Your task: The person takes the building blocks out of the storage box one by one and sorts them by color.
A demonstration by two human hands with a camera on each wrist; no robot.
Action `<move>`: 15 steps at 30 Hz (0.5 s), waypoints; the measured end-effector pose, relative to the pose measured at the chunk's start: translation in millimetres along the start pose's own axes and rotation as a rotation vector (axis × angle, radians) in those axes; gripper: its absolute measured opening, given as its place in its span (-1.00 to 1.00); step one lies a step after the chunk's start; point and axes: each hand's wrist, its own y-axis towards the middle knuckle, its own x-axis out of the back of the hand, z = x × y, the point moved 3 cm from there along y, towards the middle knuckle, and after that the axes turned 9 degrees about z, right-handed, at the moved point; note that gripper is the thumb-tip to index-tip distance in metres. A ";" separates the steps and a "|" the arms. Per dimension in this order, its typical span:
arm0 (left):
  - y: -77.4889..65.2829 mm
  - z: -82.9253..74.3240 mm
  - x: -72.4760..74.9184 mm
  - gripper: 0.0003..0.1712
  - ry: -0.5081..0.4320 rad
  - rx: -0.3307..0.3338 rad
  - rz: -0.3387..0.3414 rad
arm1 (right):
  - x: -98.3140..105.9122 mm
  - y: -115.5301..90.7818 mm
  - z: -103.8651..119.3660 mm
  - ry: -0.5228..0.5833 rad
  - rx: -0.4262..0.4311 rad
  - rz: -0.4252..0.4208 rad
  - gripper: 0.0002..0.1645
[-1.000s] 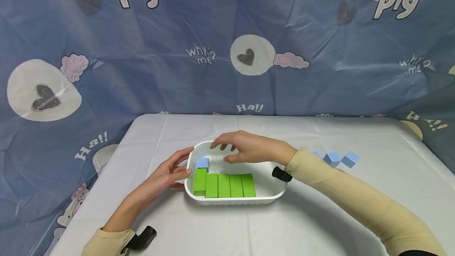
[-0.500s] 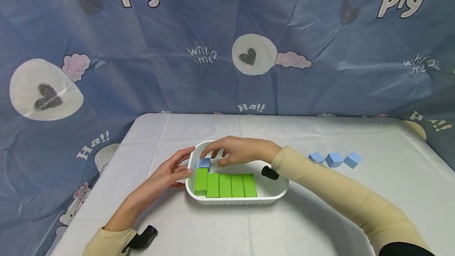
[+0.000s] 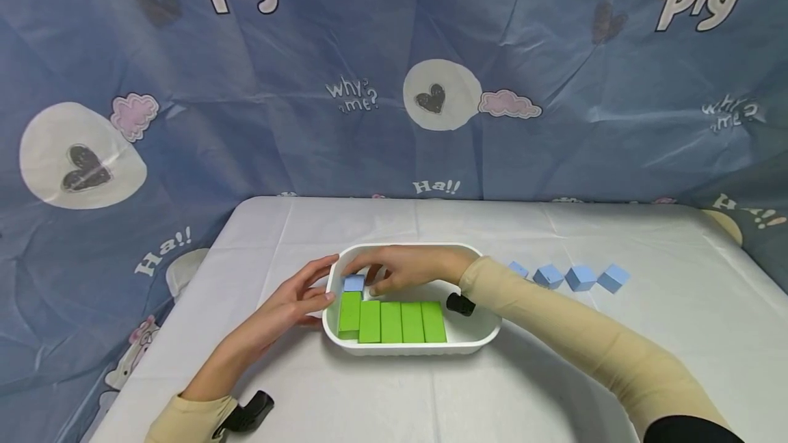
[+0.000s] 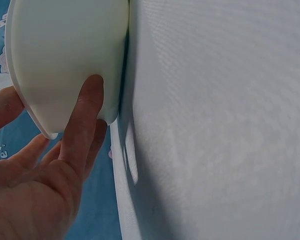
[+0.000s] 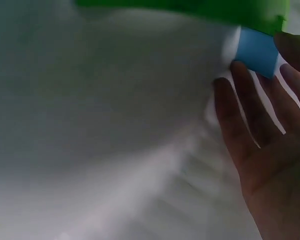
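Observation:
A white oval tray (image 3: 474, 333) holds a row of several green blocks (image 3: 390, 323), the leftmost standing higher. Behind that leftmost block, a single blue cube (image 3: 353, 284) sits at the tray's left end. My left hand (image 3: 286, 303) steadies the tray's left end, fingers spread over its rim and outer wall (image 4: 65, 60). My right hand (image 3: 403, 269) reaches inside over the back wall. In the right wrist view its fairly straight fingers (image 5: 250, 100) come right up to the blue cube (image 5: 257, 52), with the thumb (image 5: 295, 50) at the cube's corner.
Several loose blue cubes (image 3: 580, 278) lie in a line on the white tablecloth (image 3: 345, 402) right of the tray, partly behind the right sleeve (image 3: 572, 333). A printed blue cloth (image 3: 308, 149) hangs behind the table.
My right hand has moved left and down into the tray, up to the blue cube. More of the loose cubes show from behind the sleeve. My left hand stays at the tray.

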 end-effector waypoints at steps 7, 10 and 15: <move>-0.4 0.3 0.0 -0.27 0.001 0.000 -0.006 | -1.5 1.1 -0.9 -0.076 -0.073 -0.035 -0.41; -0.6 0.4 -0.1 -0.27 0.001 0.000 -0.005 | -2.1 1.8 -2.2 -0.073 -0.100 -0.061 -0.43; -0.5 0.2 0.4 -0.28 0.002 -0.006 -0.001 | -3.1 5.8 -5.2 -0.074 -0.112 -0.100 -0.50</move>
